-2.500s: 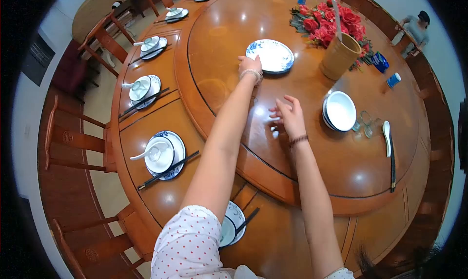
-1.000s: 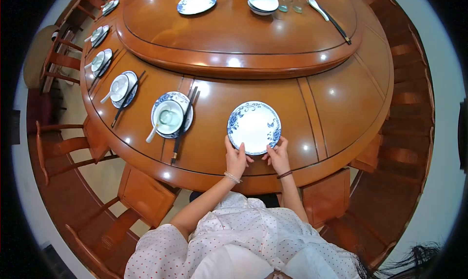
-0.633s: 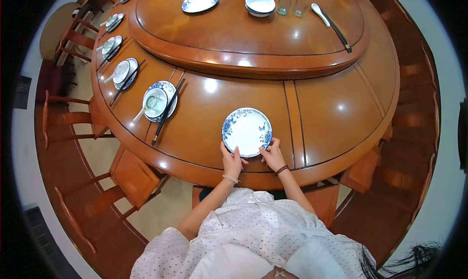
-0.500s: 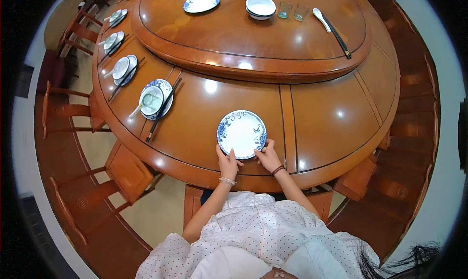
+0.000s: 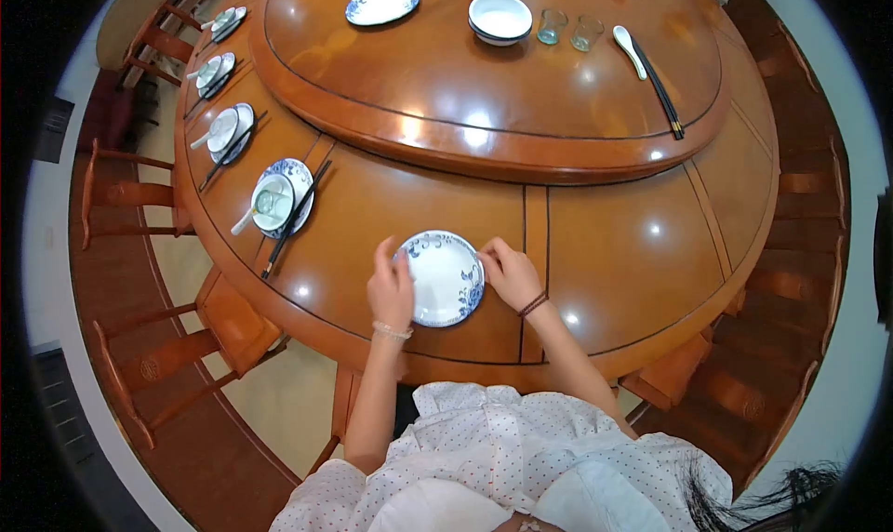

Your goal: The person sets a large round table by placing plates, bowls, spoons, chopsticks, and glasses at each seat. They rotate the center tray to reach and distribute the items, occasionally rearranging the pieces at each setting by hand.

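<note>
A round white plate (image 5: 442, 281) with a blue floral rim lies on the wooden table, close to the near edge. My left hand (image 5: 391, 285) is at its left side, fingers apart and slightly blurred, overlapping the rim in this view. On the opposite side, my right hand (image 5: 512, 273) has its fingers bent together onto the upper right rim of the plate.
To the left is a place setting with a patterned plate (image 5: 299, 180), bowl, glass, spoon and chopsticks (image 5: 296, 220). The raised turntable (image 5: 419, 95) bears an oval plate (image 5: 382, 4), stacked bowls (image 5: 500, 18), two glasses (image 5: 552, 26), a white spoon (image 5: 629, 50) and black chopsticks (image 5: 659, 90). Chairs (image 5: 233, 318) surround the table.
Both hands have shifted from the plate's near edge up to its sides, and the left hand's grip has come off. The plate appears turned, lower and further left in view; the camera has moved too.
</note>
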A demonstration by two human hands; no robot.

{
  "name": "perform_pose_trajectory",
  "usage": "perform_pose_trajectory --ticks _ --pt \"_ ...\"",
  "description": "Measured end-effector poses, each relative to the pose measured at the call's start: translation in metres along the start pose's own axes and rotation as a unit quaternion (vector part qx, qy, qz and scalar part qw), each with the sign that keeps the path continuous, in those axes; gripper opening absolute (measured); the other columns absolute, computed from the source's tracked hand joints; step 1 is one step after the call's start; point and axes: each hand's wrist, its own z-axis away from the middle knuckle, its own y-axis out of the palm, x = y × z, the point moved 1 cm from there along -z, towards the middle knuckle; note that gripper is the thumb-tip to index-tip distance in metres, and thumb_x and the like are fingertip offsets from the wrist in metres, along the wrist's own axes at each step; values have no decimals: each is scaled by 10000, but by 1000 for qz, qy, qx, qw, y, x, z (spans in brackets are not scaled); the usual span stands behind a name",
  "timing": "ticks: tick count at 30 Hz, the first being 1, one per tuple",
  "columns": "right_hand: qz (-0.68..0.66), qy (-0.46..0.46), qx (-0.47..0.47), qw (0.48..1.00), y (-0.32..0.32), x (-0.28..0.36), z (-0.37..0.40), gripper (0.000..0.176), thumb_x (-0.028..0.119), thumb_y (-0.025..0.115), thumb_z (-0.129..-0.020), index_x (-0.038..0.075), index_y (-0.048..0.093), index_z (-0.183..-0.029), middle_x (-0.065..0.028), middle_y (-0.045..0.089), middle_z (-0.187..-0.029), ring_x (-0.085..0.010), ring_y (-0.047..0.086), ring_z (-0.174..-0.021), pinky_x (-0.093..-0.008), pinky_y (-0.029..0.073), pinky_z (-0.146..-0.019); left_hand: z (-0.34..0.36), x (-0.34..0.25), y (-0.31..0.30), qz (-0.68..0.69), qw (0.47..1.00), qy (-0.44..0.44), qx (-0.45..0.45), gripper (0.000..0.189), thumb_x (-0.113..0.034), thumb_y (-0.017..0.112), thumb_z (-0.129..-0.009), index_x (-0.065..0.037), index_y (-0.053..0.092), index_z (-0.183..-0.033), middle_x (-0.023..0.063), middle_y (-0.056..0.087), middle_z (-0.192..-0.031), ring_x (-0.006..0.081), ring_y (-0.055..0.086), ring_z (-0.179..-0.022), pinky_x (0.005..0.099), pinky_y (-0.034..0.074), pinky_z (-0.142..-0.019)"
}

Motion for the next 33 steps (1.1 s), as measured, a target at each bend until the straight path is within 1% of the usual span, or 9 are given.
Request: perform_pose_trajectory --ticks 2,4,8,12,15,18,26,30,33 --pt "-34 -28 -9 999 -6 12 -30 157 173 486 -861 30 489 -924 -184 612 -761 -349 597 -722 -425 459 -617 -32 -37 26 63 996 14 58 281 -205 462 -898 -12 515 -1095 88 570 -610 145 546 -541 275 424 -506" --pt "-47 -62 -40 996 -18 27 -63 173 128 456 -856 34 459 -1002 -200 607 -806 -368 588 -755 -443 455 -645 -73 -61 56 66 988 127 58 247 -194 485 -890 -16 543 -1051 81 577 -623 127 539 -534 268 420 -497" --pt "-37 -126 -134 982 -47 31 -142 203 106 448 -843 34 470 -1031 -197 597 -777 -363 585 -729 -446 454 -636 -158 -102 104 105 982 140 74 240 -204 519 -875 -3 557 -1000 97 587 -644 123 555 -562 265 420 -494" --pt "-94 -79 -218 968 -91 10 -231 257 153 517 -828 3 474 -1031 -143 613 -718 -265 606 -626 -363 469 -581 -251 -130 150 81 985 150 37 400 -294 564 -840 -1 496 -1104 92 596 -639 125 567 -539 258 432 -509" --pt "-246 5 -260 934 -119 1 -283 407 184 572 -818 -38 388 -1106 -103 606 -664 -149 580 -527 -272 465 -493 -306 -154 173 132 989 47 53 532 -346 571 -823 24 423 -1176 108 609 -636 142 590 -532 263 456 -474" --pt "-263 47 -254 929 -129 1 -309 477 188 559 -831 -54 319 -1165 -111 605 -651 -161 585 -533 -274 465 -471 -347 -162 188 87 994 21 66 513 -316 559 -823 47 455 -1169 110 614 -614 156 571 -448 278 445 -370" --pt "-252 -46 -227 940 -125 -13 -346 604 252 509 -868 -108 196 -1239 -121 613 -632 -155 582 -511 -256 452 -468 -355 -176 184 -10 990 97 105 206 -138 476 -839 50 551 -878 116 615 -564 189 601 -448 282 501 -462" --pt "-259 -55 -243 933 -125 -2 -330 602 196 506 -868 -111 177 -1267 -103 615 -630 -134 575 -528 -249 435 -470 -336 -176 183 46 987 141 60 205 -119 466 -847 58 540 -920 112 607 -552 182 595 -436 284 496 -442" --pt "-249 -100 -251 930 -130 12 -287 596 137 498 -862 -76 151 -1296 -128 611 -741 -134 577 -589 -246 444 -482 -290 -175 162 212 966 138 46 308 -111 491 -871 76 471 -1115 91 592 -599 102 547 -451 213 406 -370"
